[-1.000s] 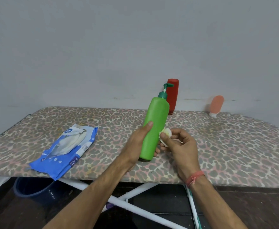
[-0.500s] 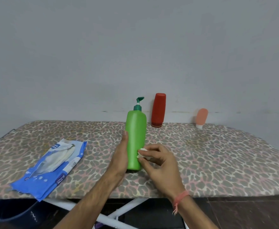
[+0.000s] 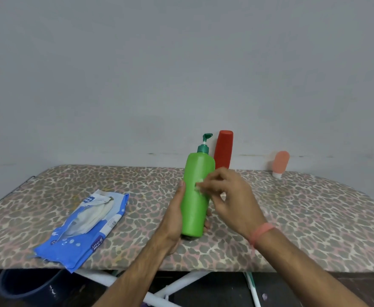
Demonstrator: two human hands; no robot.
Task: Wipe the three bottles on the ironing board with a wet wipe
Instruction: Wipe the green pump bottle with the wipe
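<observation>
A green pump bottle (image 3: 195,202) stands upright near the middle of the leopard-print ironing board (image 3: 314,218). My left hand (image 3: 172,220) grips its lower left side. My right hand (image 3: 228,196) pinches a small white wet wipe (image 3: 198,187) against the bottle's front, about halfway up. Behind the green bottle a red bottle (image 3: 223,149) stands by the wall. A small peach tube (image 3: 280,163) stands cap-down further right at the board's back edge.
A blue wet-wipe pack (image 3: 82,229) lies open on the board's left front part. Under the board are white metal legs (image 3: 177,284) and a dark blue bucket (image 3: 26,286) at the lower left. A grey wall rises directly behind the board.
The bottle went from tilted to upright on the board. My right hand has moved the wipe from the bottle's lower right side up onto the middle of its front.
</observation>
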